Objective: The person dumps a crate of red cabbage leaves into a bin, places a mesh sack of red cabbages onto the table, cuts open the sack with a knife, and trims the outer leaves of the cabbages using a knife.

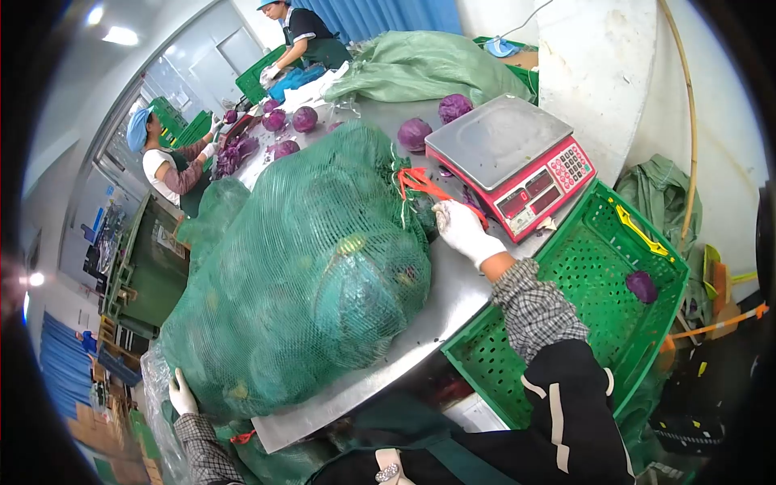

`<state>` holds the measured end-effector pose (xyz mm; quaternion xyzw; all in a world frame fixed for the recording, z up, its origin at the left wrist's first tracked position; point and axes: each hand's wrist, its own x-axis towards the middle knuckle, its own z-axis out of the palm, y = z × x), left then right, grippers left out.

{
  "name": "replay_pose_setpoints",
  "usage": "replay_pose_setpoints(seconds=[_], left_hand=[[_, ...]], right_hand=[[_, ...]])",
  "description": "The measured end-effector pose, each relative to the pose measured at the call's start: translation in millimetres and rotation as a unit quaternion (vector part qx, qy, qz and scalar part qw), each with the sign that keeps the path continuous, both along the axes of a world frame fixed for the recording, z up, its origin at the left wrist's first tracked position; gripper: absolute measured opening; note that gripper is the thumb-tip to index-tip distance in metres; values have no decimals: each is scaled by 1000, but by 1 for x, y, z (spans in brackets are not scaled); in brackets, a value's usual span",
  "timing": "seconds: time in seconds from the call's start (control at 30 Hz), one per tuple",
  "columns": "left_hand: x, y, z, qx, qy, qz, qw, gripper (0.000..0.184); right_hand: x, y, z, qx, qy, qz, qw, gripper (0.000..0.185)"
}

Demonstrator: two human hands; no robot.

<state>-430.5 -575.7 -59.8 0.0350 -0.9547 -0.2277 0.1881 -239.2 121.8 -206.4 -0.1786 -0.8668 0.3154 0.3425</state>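
Observation:
A large green mesh sack (pixel 299 283), bulging with round heads inside, lies across the metal table. Red plastic string (pixel 424 184) is tied at its gathered mouth. My right hand (pixel 465 230), in a white glove, is closed on the string's trailing end, beside the scale. At the sack's lower left end, my gloved left hand (pixel 183 394) rests against the mesh with its visible fingers stretched out; the rest of them is partly hidden.
A red digital scale (pixel 509 149) stands right of the sack. Below it is a green crate (pixel 558 323) with a purple cabbage (pixel 642 287). More red cabbages (pixel 305 119) lie on the metal table (pixel 408 343). Two people (pixel 174 162) work at the far side.

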Motion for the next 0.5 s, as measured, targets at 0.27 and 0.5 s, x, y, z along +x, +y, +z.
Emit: replay_pose_setpoints(seconds=[0.27, 0.5], left_hand=[[0, -4, -9, -1, 30, 0, 1000, 66], [19, 22, 2, 24, 43, 35, 998, 67]], right_hand=[[-88, 78, -10, -43, -2, 10, 999, 22], [-133, 104, -10, -372, -68, 24, 925, 45]])
